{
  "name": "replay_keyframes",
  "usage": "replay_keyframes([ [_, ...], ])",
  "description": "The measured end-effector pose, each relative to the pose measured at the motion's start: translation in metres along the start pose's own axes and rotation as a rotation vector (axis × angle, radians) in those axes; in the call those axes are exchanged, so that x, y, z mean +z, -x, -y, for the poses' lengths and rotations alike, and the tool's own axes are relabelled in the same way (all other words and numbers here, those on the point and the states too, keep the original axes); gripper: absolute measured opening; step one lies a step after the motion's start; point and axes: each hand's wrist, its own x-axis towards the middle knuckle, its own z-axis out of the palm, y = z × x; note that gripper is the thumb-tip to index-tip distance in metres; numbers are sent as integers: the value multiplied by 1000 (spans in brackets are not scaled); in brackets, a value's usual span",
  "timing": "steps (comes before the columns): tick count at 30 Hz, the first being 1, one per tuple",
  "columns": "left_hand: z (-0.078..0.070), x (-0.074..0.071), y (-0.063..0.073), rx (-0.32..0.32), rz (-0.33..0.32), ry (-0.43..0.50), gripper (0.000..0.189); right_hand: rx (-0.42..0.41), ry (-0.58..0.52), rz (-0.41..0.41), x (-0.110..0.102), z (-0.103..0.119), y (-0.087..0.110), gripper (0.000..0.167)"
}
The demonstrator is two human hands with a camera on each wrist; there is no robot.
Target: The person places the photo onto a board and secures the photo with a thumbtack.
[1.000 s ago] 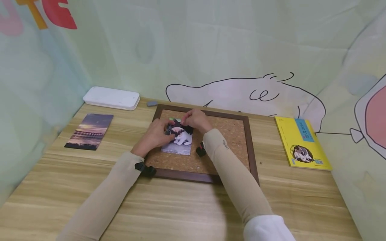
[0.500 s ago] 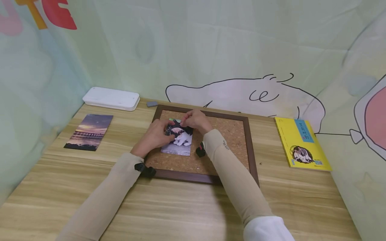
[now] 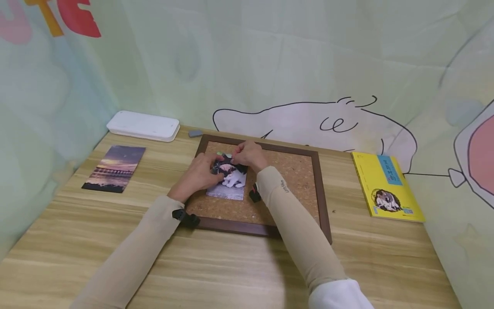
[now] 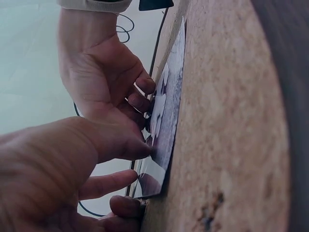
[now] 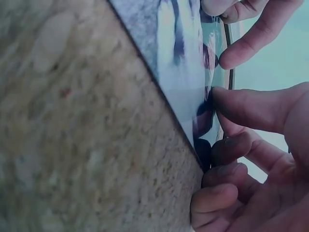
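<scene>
A glossy photo of a black-and-white cat (image 3: 232, 184) lies on the left half of a brown-framed cork board (image 3: 283, 191). My left hand (image 3: 197, 174) is at the photo's upper left, thumb and fingertips apart on its surface. At the photo's upper right corner, my right hand (image 3: 250, 155) has its fingers bent, fingertips together at the top edge. In the right wrist view, the right thumb (image 5: 251, 106) touches the photo (image 5: 169, 77), with the other fingers bunched beside it. Whether a small thing sits between the right fingertips I cannot tell. In the left wrist view, the photo's lower end lifts slightly.
A sunset photo (image 3: 114, 168) lies on the table's left side. Behind it stands a white flat case (image 3: 143, 125), with a small grey block (image 3: 195, 133) next to it. A yellow book (image 3: 387, 186) lies at the right, near the printed curtain (image 3: 247, 64).
Both hands stay at the top of the cat photo with almost no movement. The right forearm has shifted slightly left, and the head view has turned a little.
</scene>
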Motion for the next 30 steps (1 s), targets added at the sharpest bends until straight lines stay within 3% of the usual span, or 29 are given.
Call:
replay_keyframes([
  [12,0,0,-1,-1,6,4,54,-87,-166,8,-4,-13,4,5],
  [18,2,-5,-3,30,12,-6,53,-91,-245,82,-11,-18,14,14],
  [24,12,-8,2,65,-18,51,49,-167,-160,113,-18,-29,30,18],
  [30,27,-21,21,85,-38,128,50,-196,-85,90,-30,-46,56,18],
])
